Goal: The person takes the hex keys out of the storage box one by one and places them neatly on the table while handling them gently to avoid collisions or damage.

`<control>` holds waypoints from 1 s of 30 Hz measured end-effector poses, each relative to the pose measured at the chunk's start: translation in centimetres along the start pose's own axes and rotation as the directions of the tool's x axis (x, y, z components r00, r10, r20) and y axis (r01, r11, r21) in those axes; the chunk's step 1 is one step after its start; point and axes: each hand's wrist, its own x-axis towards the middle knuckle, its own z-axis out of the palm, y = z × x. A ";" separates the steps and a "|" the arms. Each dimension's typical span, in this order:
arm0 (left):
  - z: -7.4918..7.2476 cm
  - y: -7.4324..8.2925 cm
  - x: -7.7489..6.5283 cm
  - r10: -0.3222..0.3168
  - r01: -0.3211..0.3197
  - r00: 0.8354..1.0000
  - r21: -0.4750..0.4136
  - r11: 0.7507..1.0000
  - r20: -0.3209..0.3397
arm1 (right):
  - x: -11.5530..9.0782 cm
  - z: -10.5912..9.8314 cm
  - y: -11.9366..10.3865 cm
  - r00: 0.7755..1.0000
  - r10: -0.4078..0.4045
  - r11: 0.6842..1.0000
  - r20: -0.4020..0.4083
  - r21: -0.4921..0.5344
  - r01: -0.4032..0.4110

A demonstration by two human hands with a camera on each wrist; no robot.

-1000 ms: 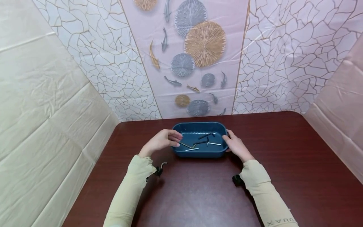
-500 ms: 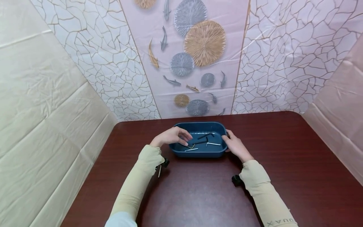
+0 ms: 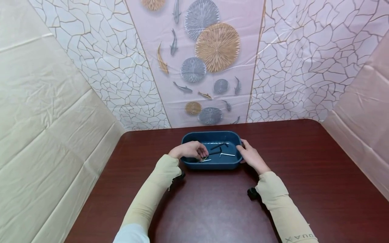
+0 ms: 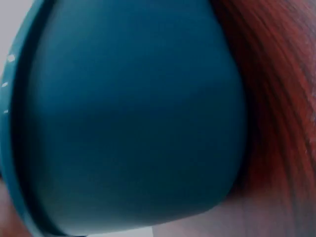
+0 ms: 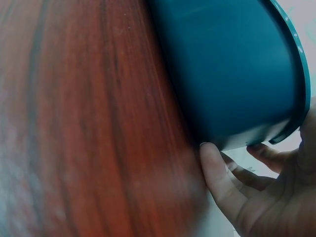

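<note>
A dark blue tray stands on the table, with several L-shaped hex keys in it. Two are black, and one black hex key lies farthest back. A silver hex key is toward the right, and another pale one lies near the front wall. My left hand reaches over the tray's left end, fingertips down at a brass-coloured hex key. The fingers mostly cover that key, so a grip is unclear. My right hand holds the tray's right end; its fingers are against the outer wall in the right wrist view.
The reddish-brown wooden table extends around the tray. A patterned cloth wall rises behind the table, with plain pale cloth walls at both sides. In the left wrist view the tray's outer wall fills most of the picture.
My left hand has moved right from the tray's left rim and down into the tray, now covering most of the brass-coloured hex key. My right hand stays at the right end.
</note>
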 end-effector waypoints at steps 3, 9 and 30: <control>0.3 -0.1 0.3 -0.015 0.015 1.000 -0.017 1.000 0.001 | 0.0 0.0 0.1 1.000 0.004 1.000 0.000 -0.006 -0.004; 0.5 -0.4 0.6 -0.035 0.035 0.999 -0.034 0.999 -0.002 | 0.1 0.1 -0.1 1.000 0.014 1.000 -0.005 -0.011 -0.014; 0.9 -0.5 1.2 -0.057 0.061 0.996 0.056 0.997 -0.069 | 0.0 0.0 -0.1 1.000 0.018 1.000 -0.005 -0.006 -0.018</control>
